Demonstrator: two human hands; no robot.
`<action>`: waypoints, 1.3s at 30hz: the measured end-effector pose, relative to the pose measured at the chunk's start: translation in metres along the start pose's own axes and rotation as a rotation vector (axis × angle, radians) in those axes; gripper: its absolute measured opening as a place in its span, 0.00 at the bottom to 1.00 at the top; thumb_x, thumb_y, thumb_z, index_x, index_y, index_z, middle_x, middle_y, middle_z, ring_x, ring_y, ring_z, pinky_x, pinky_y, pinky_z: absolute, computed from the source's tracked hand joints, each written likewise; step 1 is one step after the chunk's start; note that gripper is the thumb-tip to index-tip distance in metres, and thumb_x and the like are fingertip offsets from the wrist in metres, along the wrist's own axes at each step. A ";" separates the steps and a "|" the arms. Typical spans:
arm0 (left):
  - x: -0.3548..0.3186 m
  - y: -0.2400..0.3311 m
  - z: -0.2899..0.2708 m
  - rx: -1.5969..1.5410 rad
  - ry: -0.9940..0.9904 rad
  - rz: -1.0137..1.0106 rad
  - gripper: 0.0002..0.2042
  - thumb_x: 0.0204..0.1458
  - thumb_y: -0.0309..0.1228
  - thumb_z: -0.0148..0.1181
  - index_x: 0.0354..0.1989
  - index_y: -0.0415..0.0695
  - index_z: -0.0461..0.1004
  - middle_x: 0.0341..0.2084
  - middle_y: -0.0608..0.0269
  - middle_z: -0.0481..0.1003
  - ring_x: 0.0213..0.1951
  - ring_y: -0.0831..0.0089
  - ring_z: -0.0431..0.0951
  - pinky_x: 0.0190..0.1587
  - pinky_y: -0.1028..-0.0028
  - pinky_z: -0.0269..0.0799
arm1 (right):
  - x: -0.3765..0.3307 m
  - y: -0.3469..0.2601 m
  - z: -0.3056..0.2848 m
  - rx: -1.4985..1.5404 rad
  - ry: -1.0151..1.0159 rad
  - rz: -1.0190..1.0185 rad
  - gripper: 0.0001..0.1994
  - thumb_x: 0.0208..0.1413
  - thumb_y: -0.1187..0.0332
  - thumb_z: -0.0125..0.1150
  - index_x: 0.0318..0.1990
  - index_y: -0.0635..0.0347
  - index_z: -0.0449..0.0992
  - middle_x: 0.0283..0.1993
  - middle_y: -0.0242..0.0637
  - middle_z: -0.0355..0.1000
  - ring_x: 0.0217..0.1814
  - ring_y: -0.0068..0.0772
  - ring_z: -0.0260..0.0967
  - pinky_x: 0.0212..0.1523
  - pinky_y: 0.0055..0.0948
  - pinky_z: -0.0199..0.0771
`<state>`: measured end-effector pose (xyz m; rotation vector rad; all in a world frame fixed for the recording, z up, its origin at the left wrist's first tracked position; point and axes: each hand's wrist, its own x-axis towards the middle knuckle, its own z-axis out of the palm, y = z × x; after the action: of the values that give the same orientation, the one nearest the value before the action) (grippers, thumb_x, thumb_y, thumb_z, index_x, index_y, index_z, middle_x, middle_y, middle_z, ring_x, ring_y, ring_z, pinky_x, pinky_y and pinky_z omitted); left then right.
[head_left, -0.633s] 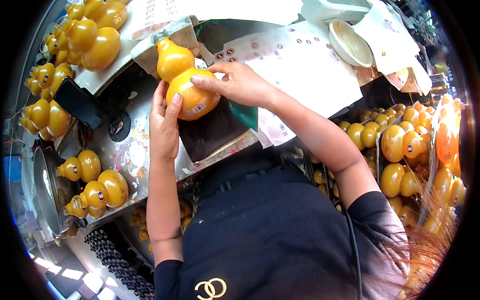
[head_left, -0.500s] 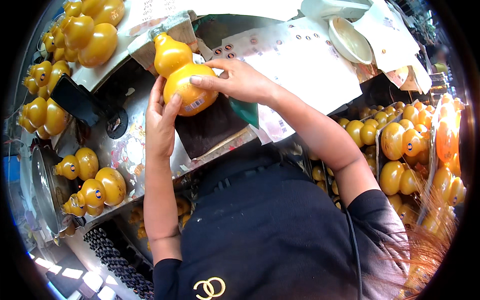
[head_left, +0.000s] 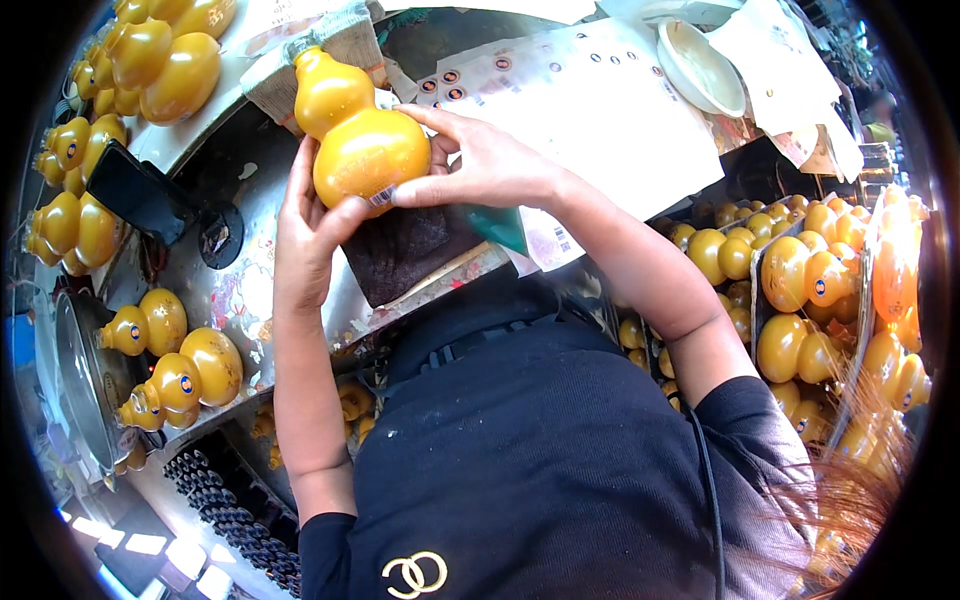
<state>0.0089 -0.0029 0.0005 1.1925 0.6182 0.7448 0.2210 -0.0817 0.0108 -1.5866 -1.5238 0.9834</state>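
Note:
A glossy yellow gourd-shaped bottle (head_left: 370,150) lies between my two hands, its narrow clear neck pointing away from me. My left hand (head_left: 315,215) grips the near left side of the wide bulb, thumb at the base. From the right, my right hand (head_left: 480,165) curls round the same bulb, with its thumb beside a small barcode label (head_left: 382,196). The neck rests by a folded cloth pad (head_left: 285,85). Under the bottle is a dark brown cloth (head_left: 410,250) at the table's front edge.
Sticker sheets (head_left: 570,120) cover the table on the right, with a pale oval bowl (head_left: 700,68) behind. A black phone-like stand (head_left: 150,195) is at left. Several yellow gourd bottles (head_left: 180,70) stand at left; more fill crates (head_left: 790,270) at right. A round metal pan (head_left: 85,385) stands lower left.
The bottle has turned a little in my hands, so the barcode label sits nearer my right thumb. My right thumb has slid down toward the base. The view has shifted slightly.

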 end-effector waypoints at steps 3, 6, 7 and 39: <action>0.005 0.004 0.007 0.010 0.081 -0.039 0.42 0.49 0.40 0.65 0.67 0.36 0.48 0.60 0.50 0.61 0.63 0.64 0.61 0.65 0.66 0.54 | 0.004 -0.009 -0.002 0.049 0.004 0.130 0.47 0.46 0.32 0.58 0.64 0.62 0.61 0.39 0.39 0.73 0.35 0.23 0.69 0.39 0.23 0.70; 0.006 0.003 0.014 0.062 0.135 -0.039 0.39 0.51 0.42 0.63 0.66 0.36 0.50 0.59 0.51 0.62 0.62 0.65 0.62 0.64 0.68 0.54 | 0.016 0.002 0.009 -0.047 0.073 0.136 0.46 0.46 0.30 0.55 0.61 0.62 0.64 0.46 0.45 0.72 0.44 0.32 0.72 0.44 0.28 0.73; 0.006 0.002 0.013 0.039 0.136 -0.036 0.39 0.51 0.42 0.63 0.66 0.36 0.50 0.59 0.51 0.62 0.62 0.65 0.62 0.64 0.68 0.54 | 0.016 0.000 0.011 -0.068 0.078 0.136 0.46 0.46 0.30 0.54 0.61 0.62 0.65 0.48 0.46 0.71 0.46 0.34 0.72 0.46 0.29 0.73; 0.004 0.001 0.009 0.055 0.133 0.015 0.38 0.53 0.39 0.63 0.66 0.32 0.51 0.60 0.50 0.63 0.62 0.66 0.63 0.65 0.69 0.53 | 0.014 0.001 0.011 0.149 0.001 0.090 0.40 0.54 0.35 0.51 0.60 0.62 0.65 0.33 0.33 0.71 0.25 0.17 0.69 0.33 0.18 0.72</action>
<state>0.0176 -0.0048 0.0036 1.2063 0.7448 0.8289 0.2117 -0.0677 0.0045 -1.5604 -1.3553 1.1196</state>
